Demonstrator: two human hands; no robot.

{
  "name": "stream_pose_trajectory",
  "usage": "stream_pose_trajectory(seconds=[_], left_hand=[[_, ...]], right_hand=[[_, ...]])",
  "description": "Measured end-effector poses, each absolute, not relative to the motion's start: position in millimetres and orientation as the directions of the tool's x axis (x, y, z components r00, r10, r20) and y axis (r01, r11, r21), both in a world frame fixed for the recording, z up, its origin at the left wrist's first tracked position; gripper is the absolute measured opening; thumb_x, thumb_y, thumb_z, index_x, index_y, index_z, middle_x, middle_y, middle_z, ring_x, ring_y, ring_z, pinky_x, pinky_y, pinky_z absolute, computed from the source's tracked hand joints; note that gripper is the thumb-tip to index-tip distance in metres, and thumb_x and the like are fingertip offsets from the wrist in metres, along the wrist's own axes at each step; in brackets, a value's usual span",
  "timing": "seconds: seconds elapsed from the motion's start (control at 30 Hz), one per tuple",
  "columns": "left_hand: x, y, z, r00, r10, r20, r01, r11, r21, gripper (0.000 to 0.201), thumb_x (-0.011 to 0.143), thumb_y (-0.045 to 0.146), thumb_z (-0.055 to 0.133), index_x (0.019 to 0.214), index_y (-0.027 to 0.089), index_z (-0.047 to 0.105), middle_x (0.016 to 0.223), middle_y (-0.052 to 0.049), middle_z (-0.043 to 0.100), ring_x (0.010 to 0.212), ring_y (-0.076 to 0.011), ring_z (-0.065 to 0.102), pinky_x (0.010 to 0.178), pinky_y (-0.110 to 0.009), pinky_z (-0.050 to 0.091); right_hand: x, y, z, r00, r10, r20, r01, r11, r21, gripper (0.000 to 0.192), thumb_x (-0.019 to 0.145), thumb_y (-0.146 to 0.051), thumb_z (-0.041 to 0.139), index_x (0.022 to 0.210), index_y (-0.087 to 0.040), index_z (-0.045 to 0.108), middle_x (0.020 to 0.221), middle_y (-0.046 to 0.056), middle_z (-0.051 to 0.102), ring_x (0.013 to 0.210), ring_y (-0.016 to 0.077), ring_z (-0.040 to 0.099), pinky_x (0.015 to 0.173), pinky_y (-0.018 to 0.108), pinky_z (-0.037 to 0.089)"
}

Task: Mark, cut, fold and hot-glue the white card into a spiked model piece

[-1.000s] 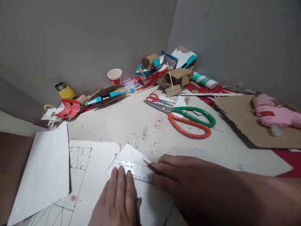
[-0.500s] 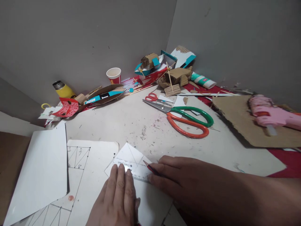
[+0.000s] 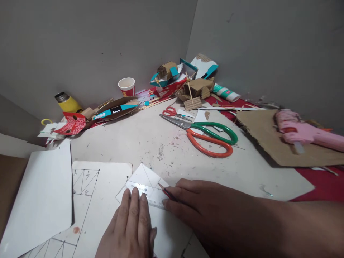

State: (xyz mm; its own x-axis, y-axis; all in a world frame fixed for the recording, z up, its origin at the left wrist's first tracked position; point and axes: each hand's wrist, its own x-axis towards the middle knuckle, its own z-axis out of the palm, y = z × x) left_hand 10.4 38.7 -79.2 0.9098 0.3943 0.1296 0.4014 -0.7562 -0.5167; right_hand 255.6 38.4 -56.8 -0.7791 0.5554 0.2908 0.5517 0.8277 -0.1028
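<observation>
My left hand [image 3: 129,225] lies with its fingers stretched out, pressing a clear ruler [image 3: 153,197] against a white sheet [image 3: 172,229]. Pencil lines forming triangles cross the sheet's far corner. In my right hand [image 3: 193,204] a pencil [image 3: 167,192] is pinched, its sharpened tip at the ruler's far edge. Part of the ruler is hidden under my left fingers, and my right fingers cover the pencil's rear. Left of my hands is a larger sheet [image 3: 113,179] with a drawn truss-like pattern, partly covered by a blank white board [image 3: 45,193].
Large scissors [image 3: 206,134] with green and orange handles lie beyond my hands, beside small red scissors [image 3: 169,111]. At right, a pink glue gun [image 3: 301,132] rests on cardboard [image 3: 258,132]. A paper cup [image 3: 126,87], yellow bottle [image 3: 69,104] and cardboard scraps [image 3: 199,89] line the wall.
The whole view has shifted slightly, so things appear a little further left. Both hands keep nearly the same places on the ruler and sheet, and the pencil tip stays by the ruler's edge.
</observation>
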Motion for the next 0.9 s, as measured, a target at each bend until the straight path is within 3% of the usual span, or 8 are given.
stream_pose_trajectory(seconds=[0.4,0.9], left_hand=[[12.0,39.8,-73.8,0.89,0.429,0.153,0.445,-0.749,-0.491,0.044,0.09,0.023,0.047,0.124,-0.002,0.058,0.123,-0.027,0.064,0.109,-0.0391,0.064,0.073,-0.04,0.063],[12.1,41.6,-73.9,0.904,0.389,0.174,0.421,-0.752,-0.507,0.044,0.091,0.026,0.048,0.12,-0.005,0.058,0.119,-0.031,0.065,0.107,-0.0416,0.065,0.072,-0.043,0.063]], right_hand=[[254.8,36.5,-56.7,-0.769,0.58,0.268,0.56,0.814,-0.153,0.028,0.091,-0.012,0.049,0.114,-0.006,0.064,0.112,0.015,0.071,0.096,0.0235,0.064,0.081,0.035,0.053],[257.3,34.1,-59.8,-0.778,0.581,0.239,0.551,0.813,-0.185,0.038,0.086,-0.018,0.058,0.121,-0.005,0.058,0.121,0.016,0.067,0.1,0.0249,0.061,0.086,0.034,0.049]])
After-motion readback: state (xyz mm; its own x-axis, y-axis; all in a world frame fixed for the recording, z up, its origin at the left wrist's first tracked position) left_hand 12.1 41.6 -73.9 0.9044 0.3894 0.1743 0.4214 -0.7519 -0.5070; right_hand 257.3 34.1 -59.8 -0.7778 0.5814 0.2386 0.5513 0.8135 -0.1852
